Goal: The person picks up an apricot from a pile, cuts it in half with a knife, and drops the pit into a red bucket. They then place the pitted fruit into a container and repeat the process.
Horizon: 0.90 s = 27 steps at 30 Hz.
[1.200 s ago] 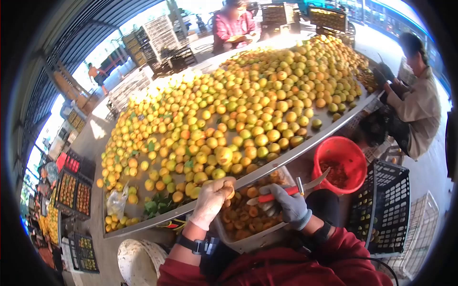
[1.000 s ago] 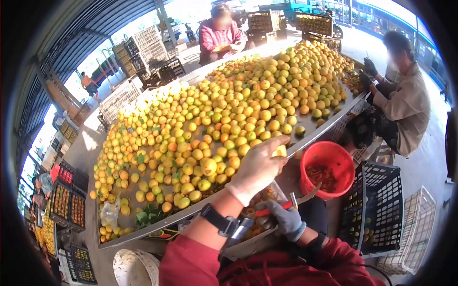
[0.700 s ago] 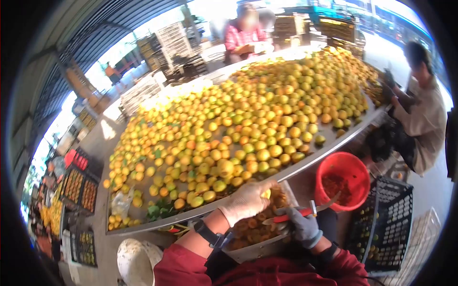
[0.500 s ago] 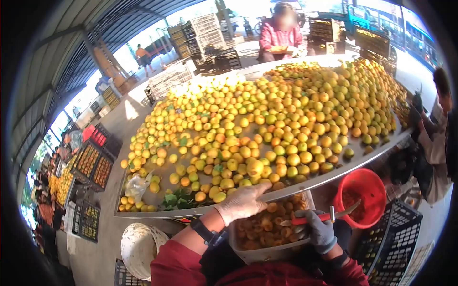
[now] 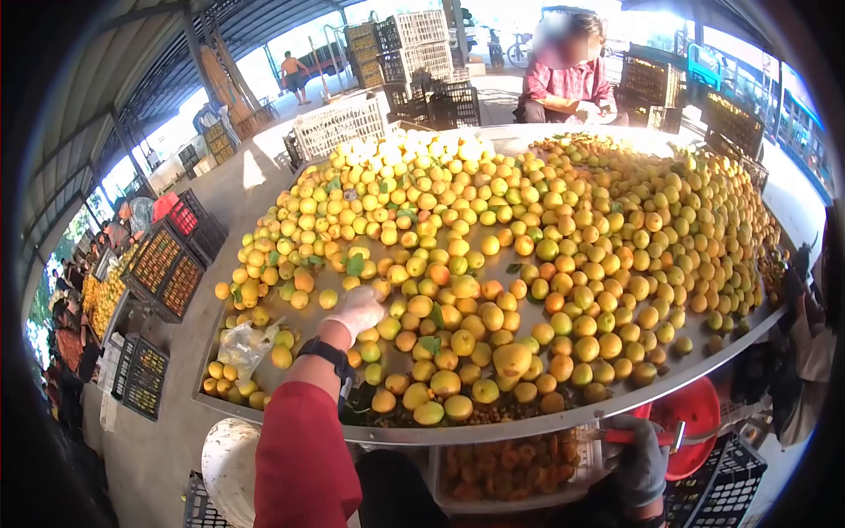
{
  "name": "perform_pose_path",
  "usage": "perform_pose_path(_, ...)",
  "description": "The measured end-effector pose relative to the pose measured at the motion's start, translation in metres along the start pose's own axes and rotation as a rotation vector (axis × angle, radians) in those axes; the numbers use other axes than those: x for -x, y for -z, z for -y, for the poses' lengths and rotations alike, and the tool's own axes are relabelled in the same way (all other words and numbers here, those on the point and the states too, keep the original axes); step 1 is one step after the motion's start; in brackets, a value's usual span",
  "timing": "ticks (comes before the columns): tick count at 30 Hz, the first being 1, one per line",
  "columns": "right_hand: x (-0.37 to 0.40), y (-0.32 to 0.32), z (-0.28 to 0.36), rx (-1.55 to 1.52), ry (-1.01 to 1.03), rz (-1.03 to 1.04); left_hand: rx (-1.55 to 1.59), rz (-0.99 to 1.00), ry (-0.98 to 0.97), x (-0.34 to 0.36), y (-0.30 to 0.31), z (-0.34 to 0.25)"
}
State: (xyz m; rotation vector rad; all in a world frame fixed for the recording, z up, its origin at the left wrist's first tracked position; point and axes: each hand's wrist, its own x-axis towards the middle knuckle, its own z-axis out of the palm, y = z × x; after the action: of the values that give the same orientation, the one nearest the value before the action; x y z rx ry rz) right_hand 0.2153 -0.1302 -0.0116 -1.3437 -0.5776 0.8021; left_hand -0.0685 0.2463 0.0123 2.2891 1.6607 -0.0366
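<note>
A: Count?

B: One tabletop (image 5: 396, 434), one fruit pile (image 5: 528, 264) of yellow-orange fruit, far too many to count. One knife (image 5: 650, 436), red handle. One tray (image 5: 510, 468) of cut halves under the near rim. One red bucket (image 5: 700, 409), one white bucket (image 5: 227, 458), one plastic bag (image 5: 242, 345) on the metal. Two gloved hands.

A: Hands?

B: Left hand (image 5: 356, 308), white glove, lay on the pile's left part, well in from the rim, a wristwatch (image 5: 327, 355) behind it. Fingers were curled down onto the fruit; couldn't tell if they pinched one. Right hand (image 5: 640, 458), grey glove, was below the rim beside the red bucket, fingers wrapped round the knife handle.

A: Any text?

B: Crate markings too small to read.

A: Clearance?

B: A raised rim ran round the tabletop. There was bare metal just left of the left hand, out to the bag. Fruit reached the near rim. A person in a pink shirt (image 5: 568, 81) sat at the far side.
</note>
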Motion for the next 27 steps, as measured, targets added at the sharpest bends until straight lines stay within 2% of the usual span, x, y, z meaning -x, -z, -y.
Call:
perform_pose_path(1, -0.006, -0.003, 0.002, 0.041, 0.025, -0.017, 0.038, 0.018, -0.008, -0.01, 0.001, -0.003)
perform_pose_path(2, -0.006, -0.008, 0.01, 0.203, 0.149, -0.033, 0.064, -0.022, -0.092, -0.023, -0.004, -0.005)
perform_pose_path(3, -0.011, -0.012, 0.013, 0.21, 0.143, -0.032, 0.069, -0.014, -0.089, -0.035, -0.012, -0.009)
perform_pose_path(5, -0.02, -0.015, 0.013, 0.728, 0.444, -0.014, 0.163, -0.209, -0.247, -0.057, -0.028, -0.024)
perform_pose_path(7, -0.027, -0.016, 0.01, 0.726, 0.367, -0.046, 0.154, -0.215, -0.294, -0.066, -0.03, -0.052)
perform_pose_path(9, -0.034, -0.021, 0.01, 0.818, 0.518, 0.009, 0.146, -0.219, -0.351, -0.076, -0.038, -0.062)
perform_pose_path(10, -0.034, -0.024, 0.009, 0.832, 0.501, 0.015, 0.022, -0.212, -0.402, -0.087, -0.046, -0.064)
perform_pose_path(11, -0.038, -0.025, 0.009, 0.645, 0.409, 0.057, -0.098, -0.202, -0.465, -0.098, -0.056, -0.067)
perform_pose_path(12, -0.039, -0.024, 0.009, 0.28, 0.118, 0.009, -0.062, -0.29, -0.58, -0.11, -0.067, -0.062)
perform_pose_path(13, -0.04, -0.021, 0.008, -0.099, -0.156, -0.04, -0.114, -0.278, -0.63, -0.112, -0.065, -0.064)
perform_pose_path(16, -0.041, -0.022, 0.006, -0.015, -0.134, 0.025, -0.081, -0.314, -0.558, -0.104, -0.063, -0.077)
perform_pose_path(18, -0.038, -0.022, 0.006, -0.052, -0.15, 0.043, -0.13, -0.115, -0.455, -0.086, -0.048, -0.084)
perform_pose_path(19, -0.036, -0.021, 0.002, -0.073, -0.155, 0.089, -0.138, -0.122, -0.444, -0.078, -0.044, -0.085)
perform_pose_path(21, -0.032, -0.024, -0.001, -0.103, -0.158, 0.168, 0.353, 0.2, -0.502, -0.055, -0.039, -0.092)
perform_pose_path(23, -0.027, -0.028, 0.0, -0.122, -0.205, 0.221, 0.352, 0.288, -0.469, -0.014, -0.016, -0.11)
perform_pose_path(25, -0.021, -0.033, 0.008, -0.044, -0.177, 0.238, 0.643, 0.336, -0.352, 0.01, -0.017, -0.111)
perform_pose_path(27, -0.014, -0.034, 0.014, 0.04, -0.152, 0.244, 0.824, 0.294, -0.27, 0.041, -0.008, -0.11)
